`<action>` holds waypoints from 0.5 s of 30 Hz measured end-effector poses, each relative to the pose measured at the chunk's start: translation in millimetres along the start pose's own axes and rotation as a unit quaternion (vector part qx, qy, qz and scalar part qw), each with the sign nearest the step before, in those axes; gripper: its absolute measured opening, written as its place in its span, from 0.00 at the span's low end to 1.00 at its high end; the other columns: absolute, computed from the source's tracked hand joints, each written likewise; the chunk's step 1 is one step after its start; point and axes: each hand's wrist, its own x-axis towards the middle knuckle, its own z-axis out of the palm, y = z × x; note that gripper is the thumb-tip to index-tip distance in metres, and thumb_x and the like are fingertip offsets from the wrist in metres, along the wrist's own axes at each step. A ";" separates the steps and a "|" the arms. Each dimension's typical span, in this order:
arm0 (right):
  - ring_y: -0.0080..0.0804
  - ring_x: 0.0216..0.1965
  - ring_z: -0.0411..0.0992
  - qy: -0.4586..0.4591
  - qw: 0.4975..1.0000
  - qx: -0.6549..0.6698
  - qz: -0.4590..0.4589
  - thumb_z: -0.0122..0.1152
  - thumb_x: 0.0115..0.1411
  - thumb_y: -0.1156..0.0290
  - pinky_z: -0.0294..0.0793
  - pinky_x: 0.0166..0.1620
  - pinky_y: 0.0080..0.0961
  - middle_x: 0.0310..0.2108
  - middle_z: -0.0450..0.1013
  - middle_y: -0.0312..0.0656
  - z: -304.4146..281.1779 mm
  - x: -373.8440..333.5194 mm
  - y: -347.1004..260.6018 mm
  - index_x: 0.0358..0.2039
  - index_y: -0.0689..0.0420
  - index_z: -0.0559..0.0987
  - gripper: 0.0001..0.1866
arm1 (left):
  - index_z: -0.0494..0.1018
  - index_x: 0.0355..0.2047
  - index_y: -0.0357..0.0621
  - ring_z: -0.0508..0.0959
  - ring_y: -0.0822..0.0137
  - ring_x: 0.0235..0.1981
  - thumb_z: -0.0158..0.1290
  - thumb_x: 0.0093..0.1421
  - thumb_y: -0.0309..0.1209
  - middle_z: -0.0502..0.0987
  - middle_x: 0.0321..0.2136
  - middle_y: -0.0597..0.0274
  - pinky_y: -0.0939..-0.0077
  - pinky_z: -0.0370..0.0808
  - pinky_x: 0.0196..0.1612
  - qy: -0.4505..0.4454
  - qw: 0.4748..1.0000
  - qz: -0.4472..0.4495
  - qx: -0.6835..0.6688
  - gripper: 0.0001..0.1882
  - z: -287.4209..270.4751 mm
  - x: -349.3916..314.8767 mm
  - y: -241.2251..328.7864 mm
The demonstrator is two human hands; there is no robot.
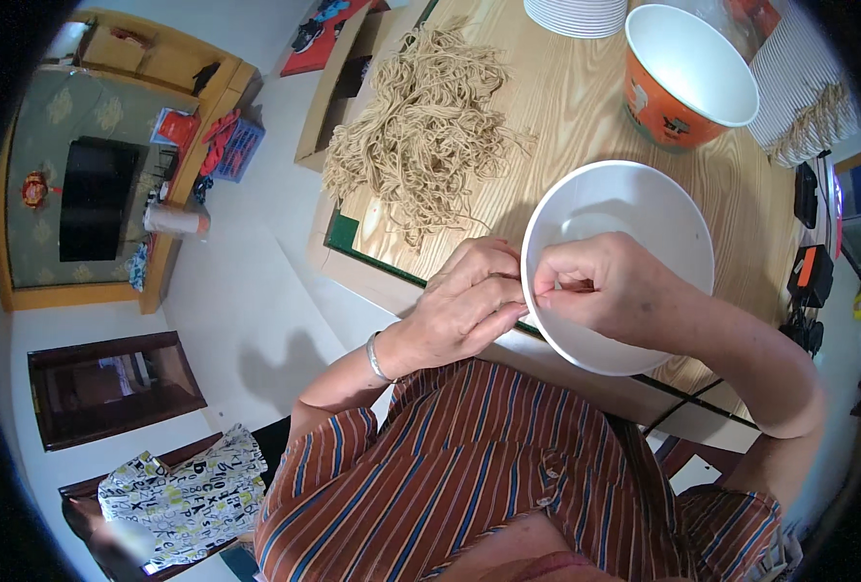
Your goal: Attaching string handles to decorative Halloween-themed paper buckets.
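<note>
A large white paper bucket (678, 223) is tipped toward me at the table's near edge, its open mouth facing up. From outside, my left hand (469, 299), with a silver bracelet at the wrist, is closed against the bucket's left side near the rim. My right hand (613, 289) reaches into the mouth, thumb and forefinger pinched together at the inner wall, opposite the left fingertips. Whatever the pinch holds is too small to make out. Beyond my left hand lies a loose heap of tan twisted cords (430, 136).
An orange printed paper bucket (678, 112) stands at the far right. Beside it are nested white buckets (799, 78), with cords hanging from them, and another white stack (576, 15). A cardboard box (328, 107) adjoins the table's left side. Another person (188, 500) is at lower left.
</note>
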 end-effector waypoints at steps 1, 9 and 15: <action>0.24 0.20 0.66 -0.002 1.000 -0.001 0.003 0.58 0.57 0.74 0.67 0.26 0.28 0.17 0.70 0.44 -0.2 0.1 -0.9 0.28 0.63 0.76 0.05 | 0.75 0.36 0.37 0.75 0.51 0.43 0.63 0.50 0.24 0.73 0.39 0.55 0.59 0.74 0.48 0.005 1.000 0.004 -0.006 0.13 0.0 0.4 0.3; 0.20 0.20 0.65 -0.008 1.000 -0.005 0.001 0.58 0.57 0.74 0.66 0.26 0.26 0.16 0.70 0.41 1.7 0.7 -0.2 0.27 0.63 0.75 0.06 | 0.73 0.38 0.36 0.76 0.53 0.40 0.59 0.56 0.24 0.73 0.36 0.53 0.55 0.74 0.50 -0.008 0.999 0.000 -0.042 0.10 0.3 1.1 4.3; 0.19 0.21 0.66 -0.015 1.000 -0.007 0.008 0.58 0.58 0.74 0.66 0.26 0.24 0.17 0.70 0.39 1.7 0.7 0.6 0.28 0.63 0.76 0.06 | 0.73 0.36 0.36 0.76 0.52 0.39 0.56 0.58 0.22 0.73 0.36 0.52 0.58 0.74 0.48 0.008 0.999 -0.009 -0.038 0.06 5.2 -2.9 6.7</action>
